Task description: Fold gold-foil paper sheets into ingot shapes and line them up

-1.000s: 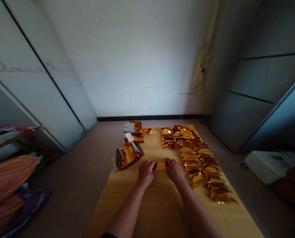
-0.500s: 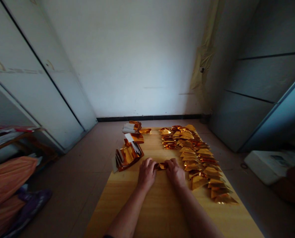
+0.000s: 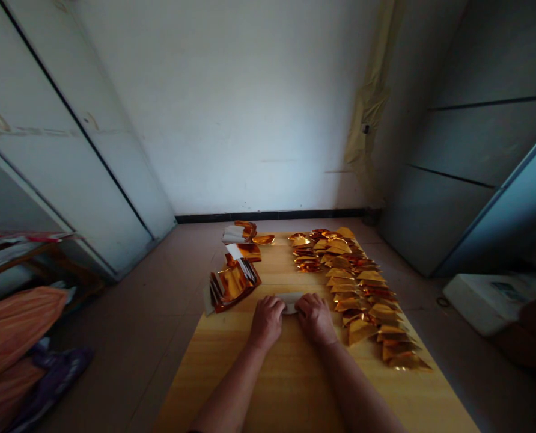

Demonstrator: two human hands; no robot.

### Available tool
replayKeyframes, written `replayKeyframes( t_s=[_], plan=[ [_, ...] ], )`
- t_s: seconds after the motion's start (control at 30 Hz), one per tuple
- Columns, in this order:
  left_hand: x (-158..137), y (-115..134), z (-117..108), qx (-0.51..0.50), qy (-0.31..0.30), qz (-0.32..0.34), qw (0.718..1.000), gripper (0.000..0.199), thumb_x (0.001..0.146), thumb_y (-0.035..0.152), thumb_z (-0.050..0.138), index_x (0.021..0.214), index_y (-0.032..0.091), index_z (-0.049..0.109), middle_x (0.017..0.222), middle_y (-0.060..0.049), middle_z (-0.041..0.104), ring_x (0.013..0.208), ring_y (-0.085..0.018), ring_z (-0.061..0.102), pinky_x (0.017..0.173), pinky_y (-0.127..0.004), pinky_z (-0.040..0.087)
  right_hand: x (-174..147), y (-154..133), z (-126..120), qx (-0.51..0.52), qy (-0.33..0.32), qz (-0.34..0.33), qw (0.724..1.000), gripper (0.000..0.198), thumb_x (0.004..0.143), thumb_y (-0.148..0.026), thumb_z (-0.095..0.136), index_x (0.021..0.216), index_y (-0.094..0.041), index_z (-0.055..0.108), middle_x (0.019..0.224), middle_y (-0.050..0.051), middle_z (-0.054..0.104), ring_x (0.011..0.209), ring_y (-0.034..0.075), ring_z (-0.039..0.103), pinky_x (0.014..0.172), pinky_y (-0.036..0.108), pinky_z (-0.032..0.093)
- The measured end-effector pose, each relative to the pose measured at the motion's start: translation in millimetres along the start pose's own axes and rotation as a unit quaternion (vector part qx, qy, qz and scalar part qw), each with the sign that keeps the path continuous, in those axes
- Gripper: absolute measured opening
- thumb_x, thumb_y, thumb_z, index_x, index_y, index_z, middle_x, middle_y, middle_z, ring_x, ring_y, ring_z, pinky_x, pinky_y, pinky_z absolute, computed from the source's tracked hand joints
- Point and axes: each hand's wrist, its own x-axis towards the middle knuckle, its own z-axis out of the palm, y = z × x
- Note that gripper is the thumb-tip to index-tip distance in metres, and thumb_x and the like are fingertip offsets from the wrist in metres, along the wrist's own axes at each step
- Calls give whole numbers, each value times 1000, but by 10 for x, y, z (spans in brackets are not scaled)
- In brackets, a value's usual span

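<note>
A sheet of foil paper (image 3: 290, 302), its pale back side showing, lies on the wooden table between my two hands. My left hand (image 3: 268, 319) has its fingers closed on the sheet's left end. At the opposite end my right hand (image 3: 315, 316) grips it with curled fingers. The fingertips are partly hidden, and so is the sheet's near edge. To the left rests a stack of gold foil sheets (image 3: 234, 284), some with pale backs up. Rows of folded gold foil pieces (image 3: 342, 281) stand along the table's right side.
More foil sheets (image 3: 240, 232) and one folded gold piece (image 3: 264, 239) lie at the far left of the table (image 3: 290, 385). A white box (image 3: 482, 304) stands on the floor at right. Cabinets flank both sides, and orange cloth (image 3: 20, 325) hangs at left.
Between my hands the paper showed gold half a second ago; now its pale side faces up and it looks wider. Both hands stay in nearly the same place.
</note>
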Motion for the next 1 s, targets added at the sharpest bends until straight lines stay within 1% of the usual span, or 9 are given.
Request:
replayKeyframes(
  t_s=[0.13, 0.23, 0.33, 0.5, 0.6, 0.8, 1.0],
  plan=[
    [-5, 6, -16, -2, -1, 10, 1000, 26, 77, 4, 52, 91, 22, 64, 94, -3, 64, 92, -20, 53, 81, -35, 41, -5, 8, -5, 4, -21, -20, 1000, 19, 82, -16, 58, 91, -28, 70, 95, 2, 67, 92, 19, 52, 76, 30, 30],
    [-11, 19, -27, 5, 7, 9, 1000, 18, 83, 15, 53, 91, 23, 67, 96, -4, 65, 91, -21, 54, 81, -36, 41, -5, 43, 25, 14, -20, -18, 1000, 15, 84, -22, 59, 90, -29, 71, 95, 1, 67, 91, 18, 53, 77, 30, 30],
    [-11, 27, -32, 0, 12, 5, 1000, 16, 85, 20, 54, 89, 23, 69, 96, -4, 67, 91, -20, 57, 81, -36, 42, 0, 87, 49, 33, -15, -12, 999, 14, 86, -26, 59, 89, -29, 72, 95, 1, 67, 91, 17, 54, 78, 29, 31],
    [-3, 5, -24, -31, 22, -12, 999, 19, 86, 20, 50, 87, 21, 69, 94, -4, 68, 89, -19, 60, 81, -34, 44, 22, 141, 54, 65, -31, 10, 997, 16, 86, -27, 57, 84, -27, 73, 91, 2, 66, 88, 16, 56, 78, 27, 35],
    [5, -21, -10, -44, 28, -27, 998, 19, 86, 19, 50, 85, 20, 69, 91, -5, 69, 87, -19, 60, 80, -34, 45, 32, 161, 64, 74, -29, 27, 996, 17, 86, -27, 57, 81, -25, 73, 89, 3, 66, 86, 16, 56, 78, 26, 36],
    [25, -55, 21, -59, 59, -54, 995, 15, 81, 18, 58, 71, 19, 68, 79, -4, 64, 85, -18, 57, 78, -30, 46, 39, 189, 101, 79, -21, 52, 995, 17, 83, -25, 58, 73, -21, 70, 84, 4, 64, 83, 16, 56, 76, 24, 38],
    [22, -69, 38, -61, 65, -71, 994, 10, 78, 17, 62, 70, 19, 69, 77, -4, 62, 82, -18, 56, 77, -30, 45, 42, 214, 118, 78, -25, 52, 995, 14, 80, -21, 58, 75, -21, 71, 84, 3, 65, 84, 15, 57, 76, 24, 38]
  ],
)
